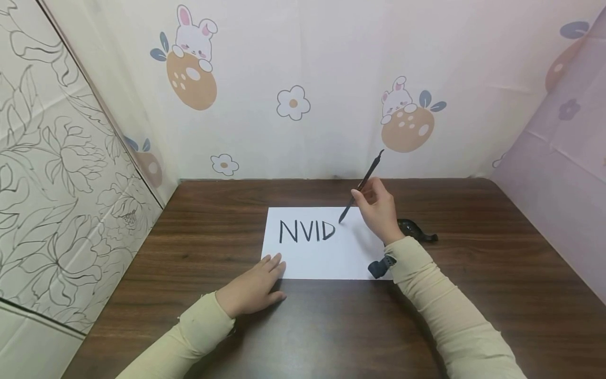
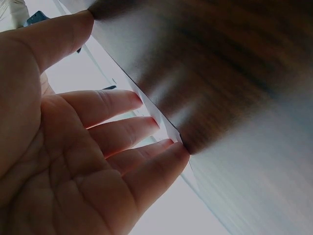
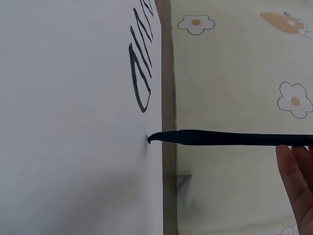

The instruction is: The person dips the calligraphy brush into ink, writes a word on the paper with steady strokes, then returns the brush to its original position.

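My right hand (image 1: 379, 208) pinches a slim black brush (image 1: 366, 181) partway along its handle, tilted up to the right. The brush tip meets the white sheet of paper (image 1: 322, 263) just right of the black letters "NVID" (image 1: 307, 231). In the right wrist view the bent brush tip (image 3: 152, 137) is at a small dark mark on the sheet. My left hand (image 1: 253, 284) rests at the paper's lower left corner, fingertips on it and thumb on the table. The left wrist view shows its palm (image 2: 54, 181) and extended fingers.
A glossy black dish (image 1: 413, 230) with a short spout-like end stands right of the paper, partly hidden by my right wrist. The brown wooden table (image 1: 208, 237) meets a rabbit-patterned cloth wall (image 1: 341, 63) at the back. A dark wrist device (image 1: 380, 267) hangs over the paper.
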Demonstrator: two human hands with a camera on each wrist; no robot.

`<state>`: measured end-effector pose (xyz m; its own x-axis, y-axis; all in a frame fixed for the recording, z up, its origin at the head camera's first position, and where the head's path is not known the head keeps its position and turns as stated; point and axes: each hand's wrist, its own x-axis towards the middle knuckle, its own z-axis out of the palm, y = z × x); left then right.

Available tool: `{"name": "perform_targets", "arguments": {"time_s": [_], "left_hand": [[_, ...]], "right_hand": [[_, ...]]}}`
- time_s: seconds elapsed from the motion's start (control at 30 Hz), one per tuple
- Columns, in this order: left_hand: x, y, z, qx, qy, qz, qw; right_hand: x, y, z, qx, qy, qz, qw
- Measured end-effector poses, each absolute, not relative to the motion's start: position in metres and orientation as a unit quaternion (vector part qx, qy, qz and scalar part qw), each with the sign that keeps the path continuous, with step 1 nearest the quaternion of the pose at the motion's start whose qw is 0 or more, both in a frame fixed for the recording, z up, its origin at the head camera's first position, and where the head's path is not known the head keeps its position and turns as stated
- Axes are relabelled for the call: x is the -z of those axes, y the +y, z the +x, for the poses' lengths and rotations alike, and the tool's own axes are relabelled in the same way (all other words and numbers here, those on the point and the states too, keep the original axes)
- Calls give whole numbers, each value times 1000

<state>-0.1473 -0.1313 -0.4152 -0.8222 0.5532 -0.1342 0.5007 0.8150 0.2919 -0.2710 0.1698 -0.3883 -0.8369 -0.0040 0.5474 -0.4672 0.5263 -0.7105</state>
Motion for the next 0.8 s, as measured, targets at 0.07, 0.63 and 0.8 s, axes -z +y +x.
{"name": "perform_targets", "arguments": {"time_s": [0.07,0.63,0.8], "left_hand": [[415,-131,-147,-123,947,278,108],[417,-131,-148,-118,948,275,110],[417,-131,-148,-118,948,274,113]], "right_hand": [[389,170,-271,-464,-840,139,245],[386,172,-266,-462,-842,150,235],[386,172,-265,-459,-844,155,230]]}}
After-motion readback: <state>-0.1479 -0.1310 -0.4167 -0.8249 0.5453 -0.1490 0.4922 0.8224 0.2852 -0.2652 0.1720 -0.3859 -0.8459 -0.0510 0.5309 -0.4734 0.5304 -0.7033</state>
